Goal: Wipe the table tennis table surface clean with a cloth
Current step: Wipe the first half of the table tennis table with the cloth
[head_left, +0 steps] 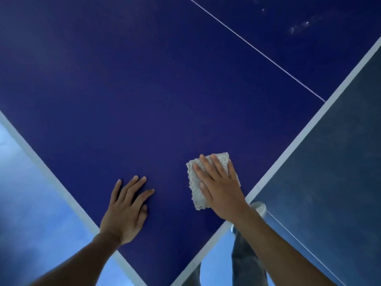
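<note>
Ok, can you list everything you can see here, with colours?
table: one, dark blue, fills most of the view
edge stripes: two, white, along its near edges
thin line: one, white, across the table, upper right
smudges: few, pale, table's far upper right
cloth: one, greyish white, on the table near its right edge
floor: light blue left, darker right
shoe: one, white, beside the table's right edge
trouser leg: one, grey, bottom
left hand: one, flat on the table
right hand: one, flat, pressing the cloth
</note>
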